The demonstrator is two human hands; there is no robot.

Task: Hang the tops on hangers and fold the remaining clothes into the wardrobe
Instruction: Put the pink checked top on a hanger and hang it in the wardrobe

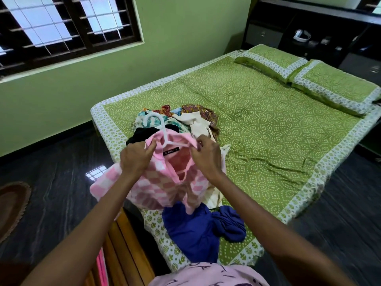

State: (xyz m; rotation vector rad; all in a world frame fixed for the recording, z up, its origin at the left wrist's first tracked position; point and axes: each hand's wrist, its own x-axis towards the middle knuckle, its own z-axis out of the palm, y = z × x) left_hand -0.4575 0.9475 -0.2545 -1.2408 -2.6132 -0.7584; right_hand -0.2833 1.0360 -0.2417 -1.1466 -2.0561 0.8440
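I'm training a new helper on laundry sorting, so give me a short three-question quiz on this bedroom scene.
1. True or false: both hands grip the pink checked top at its neckline.
2. Multiple choice: the white hanger is A) lying on the floor, B) partly inside the top's neck with its hook sticking out, C) on a pillow.
3. Short answer: what colour is the garment lying nearest the person on the bed?

Key:
1. True: the left hand and right hand pinch it on either side.
2. B.
3. Blue: the blue garment.
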